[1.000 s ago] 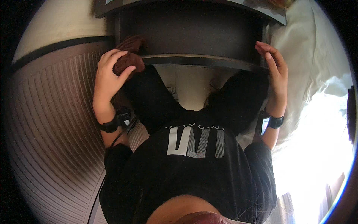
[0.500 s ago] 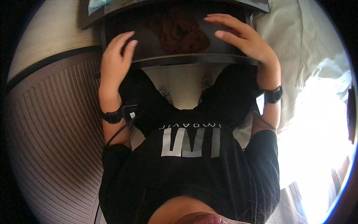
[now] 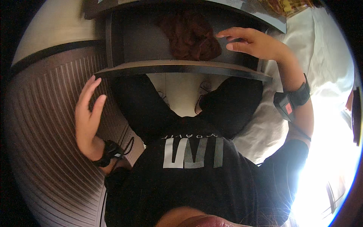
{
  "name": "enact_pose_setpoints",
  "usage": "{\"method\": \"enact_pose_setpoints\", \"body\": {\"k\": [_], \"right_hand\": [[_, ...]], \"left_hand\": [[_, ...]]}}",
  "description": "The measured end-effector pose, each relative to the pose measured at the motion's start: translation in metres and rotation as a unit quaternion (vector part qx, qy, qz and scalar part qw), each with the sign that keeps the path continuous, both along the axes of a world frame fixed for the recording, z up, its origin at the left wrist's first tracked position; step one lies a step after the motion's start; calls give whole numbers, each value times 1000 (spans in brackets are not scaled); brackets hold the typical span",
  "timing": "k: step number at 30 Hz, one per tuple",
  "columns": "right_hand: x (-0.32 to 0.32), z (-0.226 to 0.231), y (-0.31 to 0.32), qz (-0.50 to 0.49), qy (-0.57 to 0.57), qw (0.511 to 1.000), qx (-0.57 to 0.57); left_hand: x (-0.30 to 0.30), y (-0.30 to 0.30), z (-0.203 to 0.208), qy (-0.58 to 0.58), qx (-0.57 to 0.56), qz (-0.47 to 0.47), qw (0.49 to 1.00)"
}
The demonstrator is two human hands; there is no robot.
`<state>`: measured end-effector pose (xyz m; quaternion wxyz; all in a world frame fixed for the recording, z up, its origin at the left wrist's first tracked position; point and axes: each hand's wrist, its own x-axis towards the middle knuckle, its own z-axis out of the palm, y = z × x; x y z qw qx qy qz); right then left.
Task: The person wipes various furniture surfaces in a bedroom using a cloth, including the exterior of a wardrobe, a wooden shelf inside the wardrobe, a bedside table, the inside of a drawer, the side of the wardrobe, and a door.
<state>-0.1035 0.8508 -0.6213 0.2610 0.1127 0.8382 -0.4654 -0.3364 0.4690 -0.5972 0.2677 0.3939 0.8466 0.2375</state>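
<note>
Head view, read as a clock face: a crumpled dark-brown cloth (image 3: 193, 38) lies at twelve inside a pulled-out black drawer (image 3: 141, 43), bunched near the front panel. Between one and two, the right hand (image 3: 251, 43) is empty, thumb and fingers moderately parted, tips just beside the cloth's three-o'clock edge; whether they touch it I cannot tell. At nine, the left hand (image 3: 87, 119) is empty too, thumb spread wide from the fingers, whose tips point toward one, near the drawer front's end. Beyond it stands a ribbed brown panel (image 3: 41, 113); pale fabric (image 3: 302, 45) spreads around two.
</note>
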Motion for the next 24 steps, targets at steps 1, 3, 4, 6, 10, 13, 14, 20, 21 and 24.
{"method": "enact_pose_setpoints", "body": {"k": [1,3,4,6,10,13,14,20,21,24], "right_hand": [[-3,2,3,-4,18,1000,-8],[-19,-12,-3,-16,18,999,-22],[-21,-21,-6,-15,18,1000,-19],[-25,-49,-18,37,208,976,54],[-47,-88,-41,93,273,946,146],[-54,-106,-44,150,232,940,199],[-51,-104,-41,149,228,942,197],[-5,-88,22,24,-71,918,389],[10,-90,37,20,-50,914,402],[19,-106,39,-5,-76,897,436]], "left_hand": [[-2,3,13,-2,37,-30,999],[-4,20,9,-32,161,-14,986],[-5,32,1,-65,235,1,970],[-3,48,-26,-27,222,48,974],[-5,88,-64,228,126,41,965],[4,97,-77,254,24,82,963],[2,98,-81,290,64,74,952],[-2,101,-86,281,49,70,956],[-5,98,-86,287,50,68,954],[-2,104,-84,278,27,79,957]]}}
